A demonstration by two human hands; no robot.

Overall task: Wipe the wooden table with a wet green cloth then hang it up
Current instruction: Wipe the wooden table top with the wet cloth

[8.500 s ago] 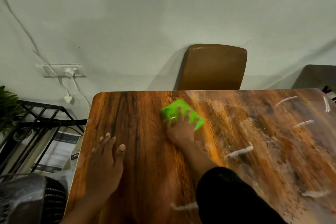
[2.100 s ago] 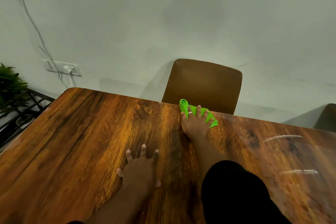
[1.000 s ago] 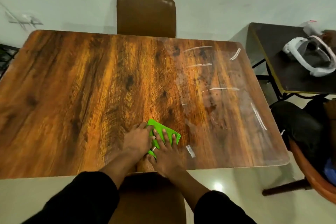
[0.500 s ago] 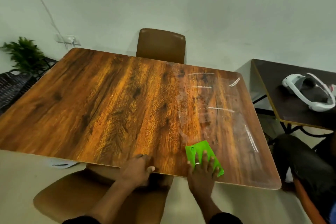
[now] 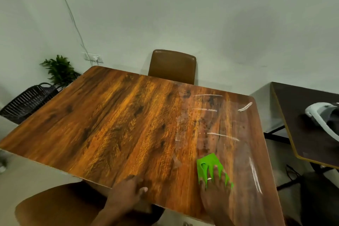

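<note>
A bright green cloth [image 5: 209, 166], folded flat, lies on a wooden worktop [image 5: 128, 124] close to its near edge and towards its right side. The right hand [image 5: 215, 192] presses down on the cloth with fingers spread wide, palm flat; a ring shows on one finger, and cloth pokes out beyond and between the fingertips. To the left of the cloth, the left hand [image 5: 126, 195] rests on the worktop's near edge, fingers loosely bent, holding nothing, apparently bracing. Beyond the cloth and to its right, the surface carries pale streaks and dull, speckled patches, so that part looks unwiped, while the wood to the cloth's left looks clean and even. A brown chair [image 5: 172, 66] stands at the far side of the worktop, well apart from the cloth, and a second seat sits below the near edge. A dark side table lies off to the right of the cloth. Risks, as a judgement: the cloth sits near the edge, so a stroke towards the body could push it off, and wide strokes might skip the streaked corner, leaving marks.
</note>
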